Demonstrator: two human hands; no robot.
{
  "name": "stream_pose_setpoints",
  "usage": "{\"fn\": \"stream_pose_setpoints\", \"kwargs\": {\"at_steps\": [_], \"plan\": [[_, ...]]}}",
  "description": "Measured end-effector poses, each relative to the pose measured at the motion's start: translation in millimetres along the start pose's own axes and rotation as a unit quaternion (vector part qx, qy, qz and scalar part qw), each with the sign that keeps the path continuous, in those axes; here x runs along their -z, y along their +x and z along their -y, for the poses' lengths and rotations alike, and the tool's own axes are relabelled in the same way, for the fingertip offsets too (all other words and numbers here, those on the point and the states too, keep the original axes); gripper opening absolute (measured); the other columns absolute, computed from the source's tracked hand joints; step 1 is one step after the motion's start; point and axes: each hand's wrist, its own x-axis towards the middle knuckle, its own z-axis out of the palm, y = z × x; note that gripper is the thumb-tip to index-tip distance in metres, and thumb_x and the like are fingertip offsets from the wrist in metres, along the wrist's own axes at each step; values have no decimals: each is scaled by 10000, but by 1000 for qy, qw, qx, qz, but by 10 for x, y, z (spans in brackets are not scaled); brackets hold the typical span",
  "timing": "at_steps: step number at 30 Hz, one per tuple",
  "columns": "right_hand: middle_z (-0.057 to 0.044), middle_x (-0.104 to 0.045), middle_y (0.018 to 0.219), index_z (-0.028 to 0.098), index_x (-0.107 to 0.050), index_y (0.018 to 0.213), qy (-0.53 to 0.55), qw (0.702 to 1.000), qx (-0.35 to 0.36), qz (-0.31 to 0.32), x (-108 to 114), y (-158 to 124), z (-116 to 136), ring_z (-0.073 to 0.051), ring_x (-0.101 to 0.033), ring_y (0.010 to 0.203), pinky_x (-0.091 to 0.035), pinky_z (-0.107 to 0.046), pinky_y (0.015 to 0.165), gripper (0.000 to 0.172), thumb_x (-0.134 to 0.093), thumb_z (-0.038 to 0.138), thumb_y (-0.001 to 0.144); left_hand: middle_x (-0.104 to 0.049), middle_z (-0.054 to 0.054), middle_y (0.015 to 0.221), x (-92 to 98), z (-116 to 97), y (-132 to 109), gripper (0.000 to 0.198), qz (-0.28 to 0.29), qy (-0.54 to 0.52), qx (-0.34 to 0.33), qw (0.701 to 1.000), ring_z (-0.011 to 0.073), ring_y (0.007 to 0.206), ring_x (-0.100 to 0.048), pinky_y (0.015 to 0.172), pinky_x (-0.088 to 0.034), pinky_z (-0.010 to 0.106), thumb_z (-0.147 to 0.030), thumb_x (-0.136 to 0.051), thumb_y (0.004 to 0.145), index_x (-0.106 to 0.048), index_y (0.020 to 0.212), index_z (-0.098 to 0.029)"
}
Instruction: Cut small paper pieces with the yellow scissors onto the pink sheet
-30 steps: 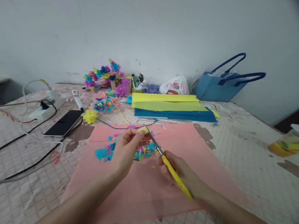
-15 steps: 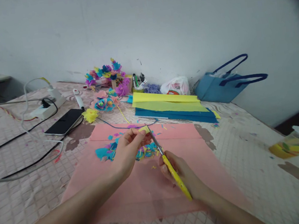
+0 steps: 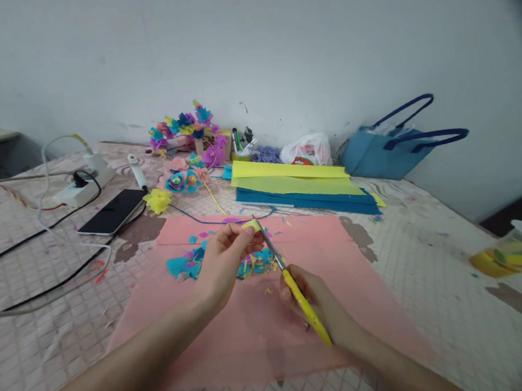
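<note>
Between the thumb and fingers of my left hand (image 3: 227,255) is a small piece of yellow paper (image 3: 251,225). My right hand (image 3: 316,298) grips a pair of scissors (image 3: 302,297) with yellow handles. The metal blades point up and away from me, their tips at the right edge of the yellow paper. Below both hands lies a pink paper sheet (image 3: 230,348). Blue, purple and yellow paper scraps (image 3: 184,267) are heaped on it, partly hidden behind my left hand.
Yellow and blue paper sheets (image 3: 297,182) lie behind the pink one. Paper flowers (image 3: 184,177), a phone (image 3: 112,212) and a power strip (image 3: 81,191) with cables are on the left. To the right are a blue bag (image 3: 378,153) and a clear plastic tub (image 3: 509,253).
The scissors' handles have shifted very slightly in my right hand. My left hand and the yellow paper stay nearly in place.
</note>
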Motion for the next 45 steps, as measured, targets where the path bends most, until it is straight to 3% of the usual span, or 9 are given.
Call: {"fn": "stream_pose_setpoints", "kwargs": {"at_steps": [10,13,16,22,24,31,39,45], "plan": [[85,-351,509,205,-420,701,41,998,-27,47,34,-3,-56,-55,-292,362,-261,-177,318,461,-542,649,733,-699,40,736,78,3,28,202,26,52,19,998,145,718,-667,739,-525,280,-300,-707,740,-584,700,-145],[69,-404,557,199,-420,709,88,994,-35,50,94,33,-54,-42,-298,364,-262,-171,314,476,-496,666,761,-686,36,658,96,-39,25,216,115,145,90,979,122,603,-641,628,-514,245,-290,-719,718,-572,665,-141],[74,-425,585,198,-437,742,119,992,-40,-2,153,76,-16,-42,-337,408,-294,-163,345,423,-694,526,669,-678,33,627,99,-53,4,218,221,218,156,938,117,542,-623,564,-498,237,-293,-712,712,-565,644,-146],[30,-520,710,198,-466,762,119,992,-47,19,162,84,16,-68,-441,481,-332,-174,367,376,-743,404,611,-629,9,600,111,11,-47,148,335,279,174,883,113,543,-598,531,-462,217,-265,-658,744,-611,659,-153],[27,-516,712,195,-468,758,115,992,-39,24,144,75,9,-67,-433,491,-336,-174,377,352,-732,380,616,-607,-3,585,120,34,-46,130,342,282,171,880,108,539,-585,528,-454,211,-252,-655,743,-615,668,-154],[57,-463,653,200,-444,765,103,993,-49,22,131,47,33,-54,-380,438,-321,-175,353,343,-709,380,641,-637,12,626,161,79,16,143,286,280,138,906,108,536,-586,535,-460,226,-269,-654,743,-578,695,-158],[56,-484,669,203,-477,774,111,993,-29,11,111,64,17,-64,-410,475,-324,-188,402,328,-735,327,613,-641,17,700,132,87,-24,175,321,276,132,897,113,562,-587,530,-455,232,-234,-673,717,-572,842,-164],[35,-527,711,197,-493,767,110,993,-45,7,116,76,-12,-59,-402,465,-312,-188,393,295,-725,311,626,-636,9,683,130,78,-14,214,299,272,104,909,124,609,-603,576,-462,243,-179,-672,697,-551,873,-169]]}}
